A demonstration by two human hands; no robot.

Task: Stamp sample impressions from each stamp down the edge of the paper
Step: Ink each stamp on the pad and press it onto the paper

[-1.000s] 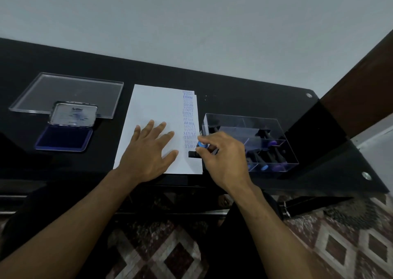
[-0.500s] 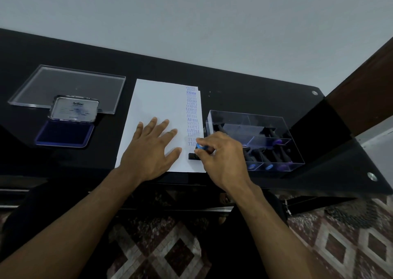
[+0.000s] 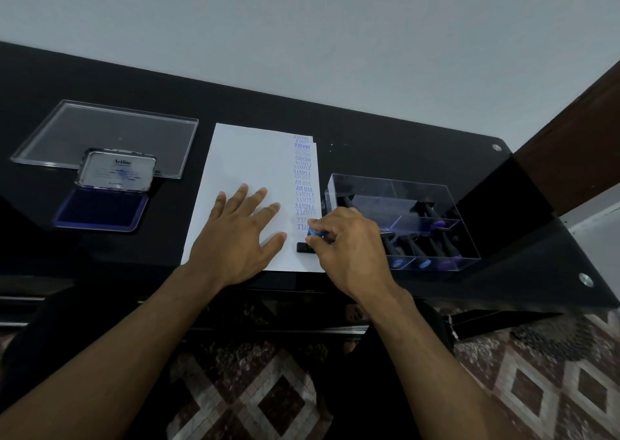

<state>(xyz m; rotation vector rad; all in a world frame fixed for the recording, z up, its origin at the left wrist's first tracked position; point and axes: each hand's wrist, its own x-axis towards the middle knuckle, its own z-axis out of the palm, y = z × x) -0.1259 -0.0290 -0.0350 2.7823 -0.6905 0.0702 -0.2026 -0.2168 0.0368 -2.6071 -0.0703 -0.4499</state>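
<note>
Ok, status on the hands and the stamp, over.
Left hand flat on white paper sheet. Right hand pinching blue-topped black stamp, base down at the paper's right edge. Nothing in the way.

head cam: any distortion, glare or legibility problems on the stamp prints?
Head view: wide-angle bends the table edge; dim, bluish light; soft reflections on the clear box; upper prints on the paper read FRAGILE, SAMPLE, AIR MAIL; those by the right hand and its stamp look faint.
</note>
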